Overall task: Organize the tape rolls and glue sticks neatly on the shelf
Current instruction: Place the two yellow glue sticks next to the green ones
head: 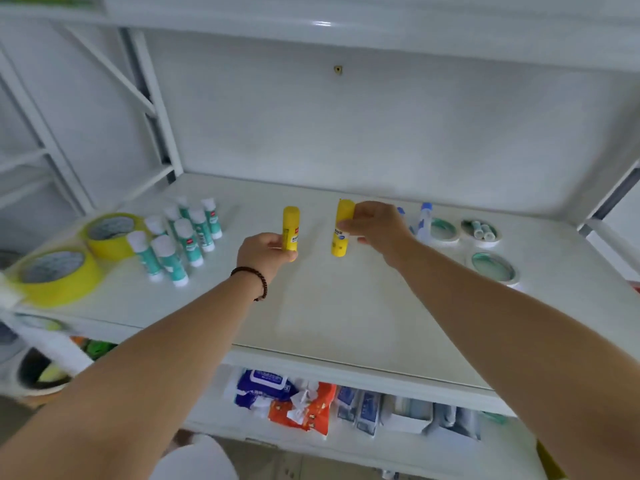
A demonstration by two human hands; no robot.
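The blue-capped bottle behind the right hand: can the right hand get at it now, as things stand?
Probably not at once. The right hand is closed around a yellow glue stick, so it has no free grip. The blue-capped bottle stands just beyond it on the shelf, with nothing between them.

Two bare forearms in view, no sleeves visible on either. Left hand (265, 251): dark beaded bracelet (254, 280) of small round brown-black beads, single strand, sits loose at the wrist. Right hand (379, 228): nothing worn at the wrist, no rings visible. Fingernails short as far as the blur allows.
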